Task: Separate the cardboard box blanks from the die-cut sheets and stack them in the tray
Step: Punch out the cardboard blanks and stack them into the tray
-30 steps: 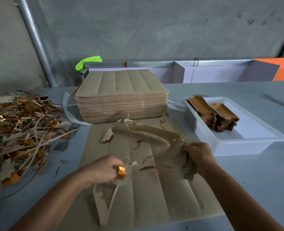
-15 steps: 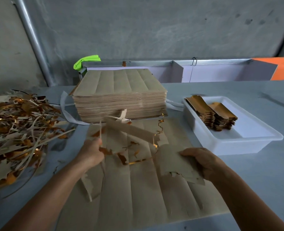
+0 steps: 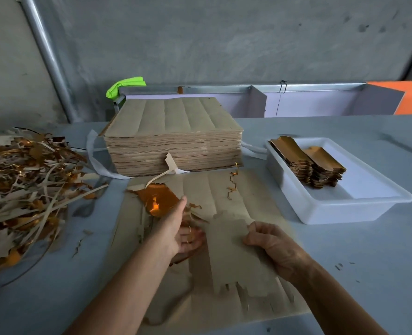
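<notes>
Grey concrete wall rises behind our pale blue table [image 3: 369, 274], with a metal pipe [image 3: 48, 59] slanting down at the far left. We see a thick stack of die-cut sheets [image 3: 173, 141] at the back centre, and 1 loose die-cut sheet [image 3: 224, 194] lying flat in front of it under our hands. Our right hand [image 3: 272, 245] has its fingers curled over the right edge of a separated cardboard blank [image 3: 231, 257], brown side up, gripping it just above the loose sheet. Our left hand [image 3: 183, 228] reaches forward with fingers fairly straight and spread, palm turned toward the blank; torn trim with a shiny orange-gold face [image 3: 156, 199] sits against its fingertips, though we cannot tell whether the fingers pinch it (motion blur hides the contact). To the right, well apart from the hands, a white plastic tray [image 3: 345, 209] holds 2 stacks of finished blanks [image 3: 306, 163] side by side at its far end. At the left edge lies a heap of scrap strips [image 3: 26, 184]. A bright green cloth [image 3: 125, 85] hangs behind the stack.
</notes>
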A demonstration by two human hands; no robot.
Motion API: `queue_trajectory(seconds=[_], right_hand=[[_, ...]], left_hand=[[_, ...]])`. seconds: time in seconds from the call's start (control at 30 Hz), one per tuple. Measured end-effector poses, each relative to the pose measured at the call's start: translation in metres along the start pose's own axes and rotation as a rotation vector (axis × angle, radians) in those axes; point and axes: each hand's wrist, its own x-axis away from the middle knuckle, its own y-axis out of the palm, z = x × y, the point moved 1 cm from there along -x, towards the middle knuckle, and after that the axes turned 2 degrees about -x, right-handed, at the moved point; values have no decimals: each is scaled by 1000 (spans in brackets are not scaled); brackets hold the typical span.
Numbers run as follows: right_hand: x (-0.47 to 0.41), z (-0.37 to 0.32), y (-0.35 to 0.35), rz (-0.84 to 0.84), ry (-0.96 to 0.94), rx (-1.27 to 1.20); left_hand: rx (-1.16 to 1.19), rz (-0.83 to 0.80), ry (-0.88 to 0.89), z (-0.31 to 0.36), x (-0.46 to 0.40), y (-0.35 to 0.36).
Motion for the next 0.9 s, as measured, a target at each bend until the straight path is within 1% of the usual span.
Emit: queue_trajectory(seconds=[0.07,0.1,0.17,0.27,0.33,0.4,0.47,0.53,0.6,0.7,0.77,0.83,0.9], right_hand=[[0,2,0,-23,8,22],[0,2,1,-25,9,36],[-1,3,-1,9,8,75],[0,2,-7,94,25,112],[1,2,-11,110,25,85],[0,2,-10,100,-46,88],[-2,0,-2,126,-172,175],[-8,-1,8,211,-242,299],[-15,-2,19,261,-246,401],[-23,-6,35,262,-253,451],[-25,-8,41,269,-251,422],[-29,-8,42,284,-233,432],[-33,-5,38,331,-202,477]], left_hand=[[91,29,27,-2,-6,-4],[91,49,52,-3,-9,-7],[40,128,131,0,-12,-14],[-94,310,257,9,-10,-29],[-303,371,346,16,-3,-34],[-627,436,462,19,6,-31],[-933,520,614,18,17,-23],[-1098,562,758,13,28,-11],[-1133,501,843,2,32,3],[-1144,388,940,-21,35,18],[-1162,263,1019,-37,35,26],[-1152,102,1112,-51,34,33],[-1148,-18,1113,-58,32,37]])
